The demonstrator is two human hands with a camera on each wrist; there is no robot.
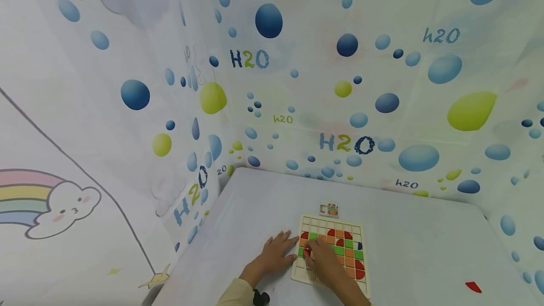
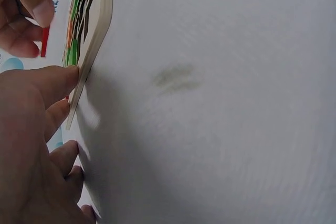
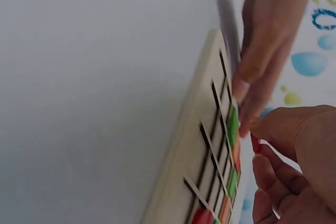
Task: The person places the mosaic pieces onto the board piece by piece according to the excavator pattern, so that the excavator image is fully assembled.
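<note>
A wooden grid board (image 1: 309,221) lies on the table, with red, orange, green and blue tiles in its cells. My left hand (image 1: 275,252) rests at the board's left edge, its fingers fairly straight; in the left wrist view its fingertips touch the board's rim (image 2: 101,30). Over the board's left part, my right hand (image 1: 325,261) pinches a small red tile (image 2: 44,42) between thumb and fingers. The right wrist view shows that red tile (image 3: 255,143) just above the board, mostly covered by the fingers. Some cells under the right hand are hidden.
A small card with a coloured pattern (image 1: 329,208) lies just beyond the board. One loose red piece (image 1: 473,287) is on the table at the far right. Patterned cloth walls (image 1: 297,174) rise behind the table and on its left.
</note>
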